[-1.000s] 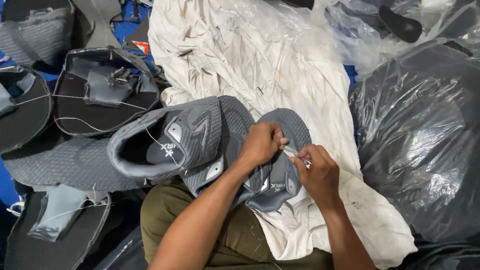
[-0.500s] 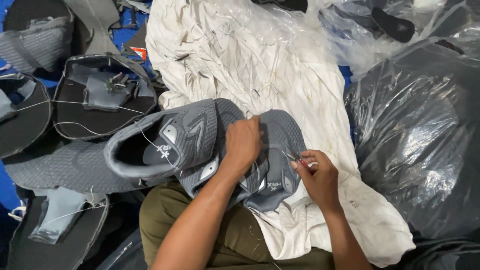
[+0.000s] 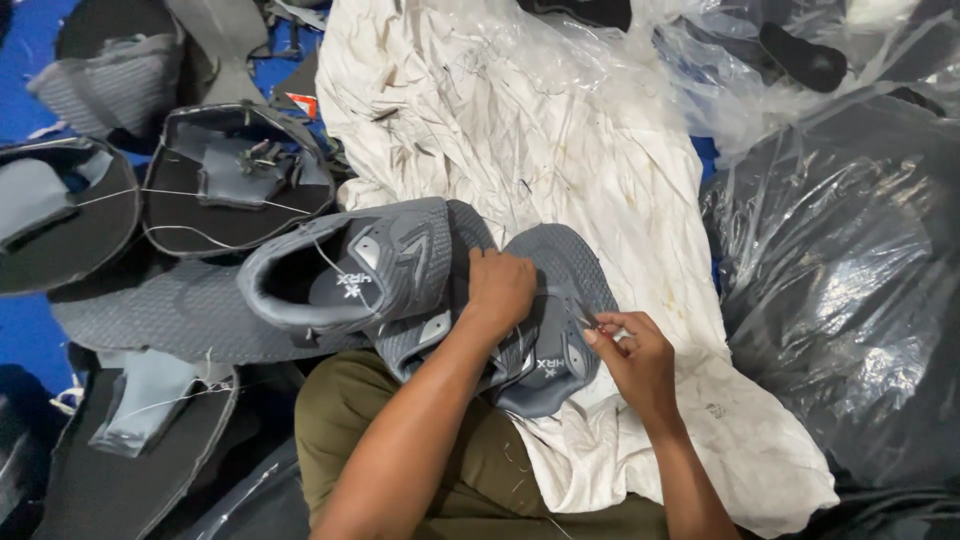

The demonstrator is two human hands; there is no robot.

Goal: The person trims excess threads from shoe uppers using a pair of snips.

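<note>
A grey shoe upper [image 3: 560, 270] lies on my lap over a stained white cloth [image 3: 560, 170]. My left hand [image 3: 498, 288] presses down on the middle of this upper, fingers curled over it. My right hand [image 3: 632, 358] sits at its right edge and pinches a small metal tool [image 3: 588, 322] whose tip touches the fabric. A second grey upper [image 3: 340, 272], shaped with an open collar, rests just left of my left hand and overlaps the first one.
Flat black and grey shoe pieces [image 3: 225, 185] with loose threads lie at the left on a blue floor [image 3: 25, 335]. Big dark bags wrapped in clear plastic [image 3: 850, 270] fill the right side. More pieces in plastic [image 3: 800, 55] sit at the top right.
My left hand has slid up and left across the upper. My right hand has shifted slightly down and right, still pinching the tool.
</note>
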